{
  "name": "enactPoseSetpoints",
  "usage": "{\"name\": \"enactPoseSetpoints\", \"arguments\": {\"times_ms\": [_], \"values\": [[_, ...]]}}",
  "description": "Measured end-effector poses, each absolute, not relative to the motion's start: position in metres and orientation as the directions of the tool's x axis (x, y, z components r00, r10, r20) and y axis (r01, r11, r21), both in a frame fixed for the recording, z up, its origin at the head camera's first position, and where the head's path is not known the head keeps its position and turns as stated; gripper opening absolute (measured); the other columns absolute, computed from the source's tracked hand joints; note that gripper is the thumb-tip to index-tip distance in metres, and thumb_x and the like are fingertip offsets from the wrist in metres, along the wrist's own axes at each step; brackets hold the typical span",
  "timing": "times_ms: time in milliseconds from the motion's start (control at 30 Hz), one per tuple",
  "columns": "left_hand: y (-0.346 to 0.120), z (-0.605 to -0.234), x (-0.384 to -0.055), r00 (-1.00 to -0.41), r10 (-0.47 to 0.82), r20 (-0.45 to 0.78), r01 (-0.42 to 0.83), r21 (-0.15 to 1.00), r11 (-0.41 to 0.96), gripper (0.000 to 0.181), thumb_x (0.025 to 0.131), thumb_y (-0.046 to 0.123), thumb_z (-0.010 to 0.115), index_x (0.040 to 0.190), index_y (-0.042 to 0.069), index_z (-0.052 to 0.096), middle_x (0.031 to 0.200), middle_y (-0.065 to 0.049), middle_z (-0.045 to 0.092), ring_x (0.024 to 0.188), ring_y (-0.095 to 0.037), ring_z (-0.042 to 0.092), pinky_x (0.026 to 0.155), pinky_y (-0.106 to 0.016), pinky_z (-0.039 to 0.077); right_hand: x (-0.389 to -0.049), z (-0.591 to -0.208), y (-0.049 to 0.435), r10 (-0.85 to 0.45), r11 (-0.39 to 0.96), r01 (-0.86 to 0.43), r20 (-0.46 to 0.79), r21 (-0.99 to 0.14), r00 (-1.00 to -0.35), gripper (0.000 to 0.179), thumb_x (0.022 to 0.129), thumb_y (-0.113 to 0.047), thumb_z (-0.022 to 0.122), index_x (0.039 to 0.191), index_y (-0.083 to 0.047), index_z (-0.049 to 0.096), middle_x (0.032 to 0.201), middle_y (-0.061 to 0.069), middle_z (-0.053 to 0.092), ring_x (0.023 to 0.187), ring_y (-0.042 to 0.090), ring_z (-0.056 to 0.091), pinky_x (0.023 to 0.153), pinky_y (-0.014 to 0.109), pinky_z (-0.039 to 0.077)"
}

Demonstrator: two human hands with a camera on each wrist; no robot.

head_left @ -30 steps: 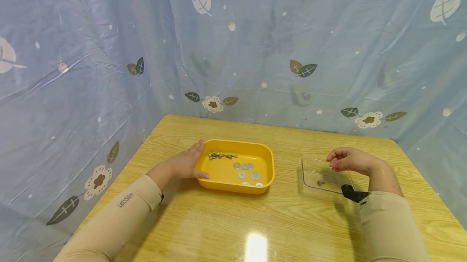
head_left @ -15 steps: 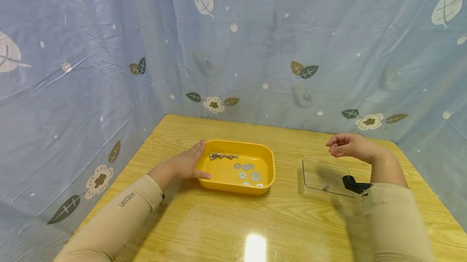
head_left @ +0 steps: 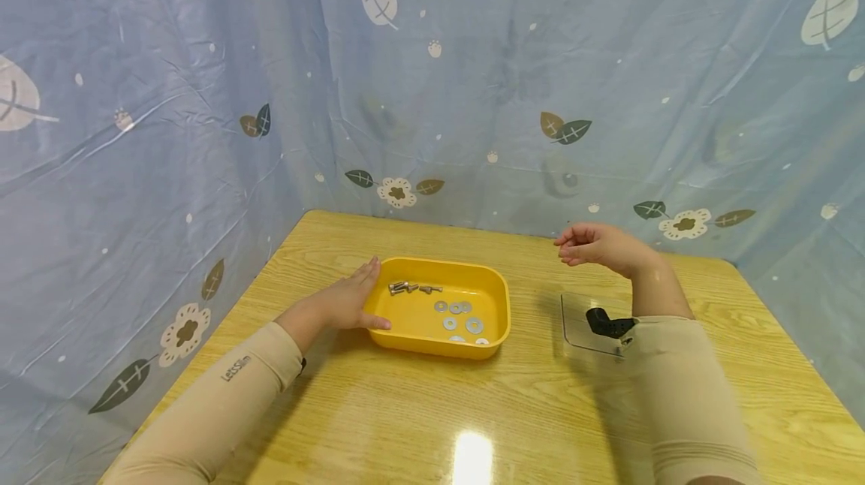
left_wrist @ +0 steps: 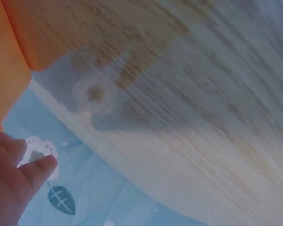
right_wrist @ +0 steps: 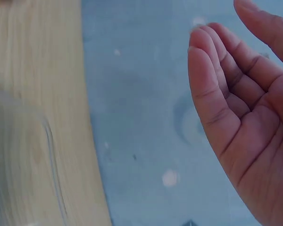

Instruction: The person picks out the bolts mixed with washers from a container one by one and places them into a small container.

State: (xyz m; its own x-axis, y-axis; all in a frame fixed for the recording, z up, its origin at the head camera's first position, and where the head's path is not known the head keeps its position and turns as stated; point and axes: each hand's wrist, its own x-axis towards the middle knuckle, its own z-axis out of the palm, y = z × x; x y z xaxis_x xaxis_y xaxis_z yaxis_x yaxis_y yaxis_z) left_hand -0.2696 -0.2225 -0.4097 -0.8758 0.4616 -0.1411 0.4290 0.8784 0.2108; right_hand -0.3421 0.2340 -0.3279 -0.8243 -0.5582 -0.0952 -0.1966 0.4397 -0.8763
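Observation:
My left hand (head_left: 345,299) rests against the left end of a yellow plastic tray (head_left: 500,320), fingers straight and thumb over its front rim. Short metal screws (head_left: 405,287) lie in the tray's rear left. Several flat washers (head_left: 474,325) lie towards its right and front. My right hand (head_left: 604,247) hovers above the table, beyond a clear plastic box (head_left: 574,327); its fingers are loosely bent and nothing shows between them. In the right wrist view the palm (right_wrist: 259,136) is bare. My right forearm and the black wrist camera cover part of the clear box.
The wood-grain table (head_left: 405,410) meets a blue patterned curtain (head_left: 473,94) at the back and sides. The black wrist camera (head_left: 608,323) sits on the right wrist, over the clear box.
My right hand has risen from the clear box and moved left towards the tray. A screw in that box shifted frontward, then became hidden behind my arm. The left hand stays put.

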Motion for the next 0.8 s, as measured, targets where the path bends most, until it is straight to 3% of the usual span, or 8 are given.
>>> {"name": "enactPoseSetpoints", "arguments": {"times_ms": [267, 467, 667, 800], "values": [[-0.224, -0.409, -0.270, -0.875, 0.462, -0.145, 0.430, 0.205, 0.879, 0.119, 0.071, 0.076, 0.047, 0.145, -0.001, -0.003, 0.152, -0.015, -0.009, 0.139, -0.027, 0.000, 0.109, -0.046, 0.016, -0.351, -0.335, 0.181, -0.586, 0.414, -0.261, -0.036, -0.872, -0.810, 0.029, 0.088, -0.018, 0.061, 0.109, 0.002, 0.055, 0.099, 0.013, 0.061, 0.088, 0.023, 0.061, 0.085, 0.043, 0.048], [-0.223, -0.407, -0.270, -0.876, 0.460, -0.145, 0.425, 0.221, 0.878, 0.116, 0.073, 0.070, 0.053, 0.145, -0.001, -0.003, 0.152, -0.015, -0.009, 0.139, -0.028, 0.000, 0.109, -0.046, 0.016, -0.353, -0.339, 0.146, -0.616, 0.386, -0.272, -0.027, -0.881, -0.787, 0.024, 0.089, -0.015, 0.060, 0.107, 0.001, 0.057, 0.097, 0.014, 0.060, 0.087, 0.022, 0.061, 0.083, 0.039, 0.050], [-0.222, -0.408, -0.271, -0.876, 0.460, -0.145, 0.424, 0.223, 0.878, 0.115, 0.074, 0.069, 0.054, 0.145, -0.001, -0.003, 0.152, -0.015, -0.009, 0.139, -0.027, 0.000, 0.110, -0.045, 0.015, -0.353, -0.341, 0.115, -0.649, 0.365, -0.270, -0.036, -0.891, -0.760, 0.021, 0.090, -0.011, 0.058, 0.106, 0.002, 0.057, 0.103, 0.028, 0.056, 0.096, 0.039, 0.056, 0.087, 0.047, 0.046], [-0.222, -0.408, -0.271, -0.875, 0.461, -0.151, 0.421, 0.234, 0.876, 0.115, 0.074, 0.068, 0.055, 0.145, -0.001, -0.004, 0.152, -0.015, -0.009, 0.139, -0.027, -0.001, 0.110, -0.045, 0.015, -0.354, -0.345, 0.097, -0.673, 0.361, -0.269, -0.050, -0.893, -0.738, 0.021, 0.090, -0.010, 0.057, 0.107, 0.003, 0.057, 0.104, 0.029, 0.056, 0.099, 0.045, 0.054, 0.086, 0.044, 0.047]]}}
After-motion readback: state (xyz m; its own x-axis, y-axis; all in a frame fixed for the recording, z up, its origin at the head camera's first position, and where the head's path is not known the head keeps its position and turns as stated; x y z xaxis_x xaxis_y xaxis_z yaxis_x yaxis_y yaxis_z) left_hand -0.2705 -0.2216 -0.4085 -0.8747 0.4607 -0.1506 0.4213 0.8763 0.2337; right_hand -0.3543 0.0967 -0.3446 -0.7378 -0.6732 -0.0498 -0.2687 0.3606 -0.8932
